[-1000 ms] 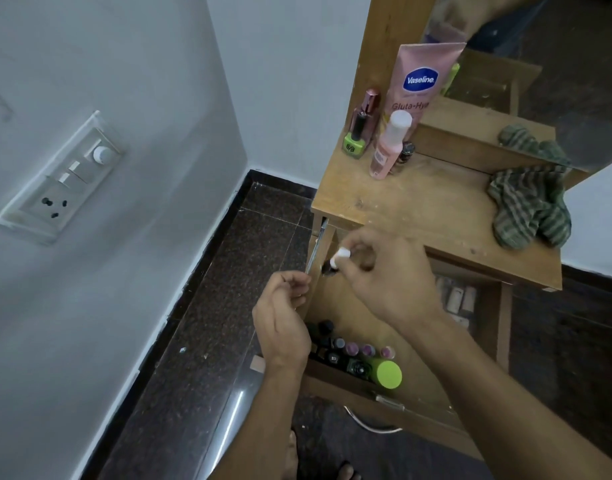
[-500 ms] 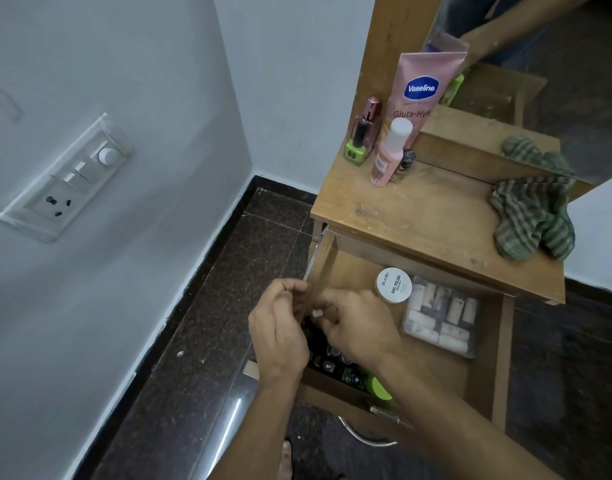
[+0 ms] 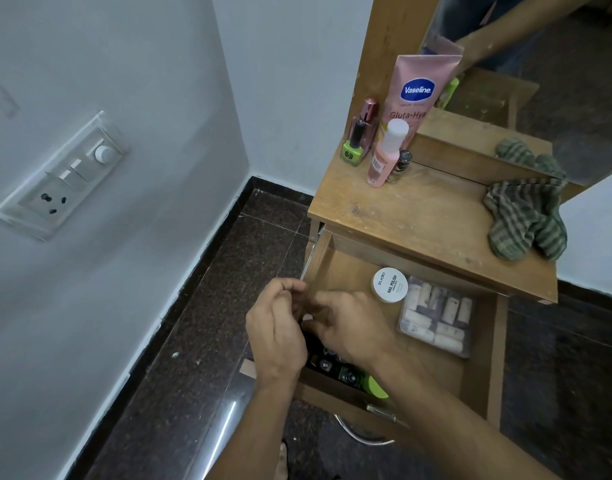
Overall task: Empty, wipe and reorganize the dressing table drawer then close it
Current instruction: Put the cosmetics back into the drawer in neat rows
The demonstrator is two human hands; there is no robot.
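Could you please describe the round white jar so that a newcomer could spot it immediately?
Find the open wooden drawer under the dressing table top. Toward its back lies the round white jar, just left of a clear packet of small rolls. It alone has a flat white lid printed "NAIL POLISH".

both hands, left hand [image 3: 277, 332] and right hand [image 3: 349, 327], meet over the open drawer [image 3: 498, 358] (fingers curled, what they pinch hidden); a checked cloth [image 3: 526, 220] lies on the tabletop [image 3: 419, 216].

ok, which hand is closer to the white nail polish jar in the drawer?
Right. The right hand sits inside the drawer, just below-left of the jar; the left hand is farther left, at the drawer's edge.
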